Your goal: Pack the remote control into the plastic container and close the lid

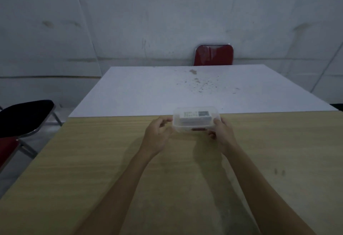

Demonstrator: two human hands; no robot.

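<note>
A clear plastic container [187,127] sits on the wooden table [92,160], at the seam with the white table. Inside it lies a white remote control [195,116], buttons and small screen facing up, seen through a clear lid that seems to rest on top. My right hand [221,132] grips the container's right end, thumb on the rim and fingers under the near edge. My left hand [157,135] is at the left end with curled fingers, its thumb near the rim; whether it touches the container is unclear.
A white table [148,90] with small dark specks adjoins the wooden one at the back. A red chair [213,55] stands behind it. A black-seated chair [24,116] and a red seat [7,147] are at the left.
</note>
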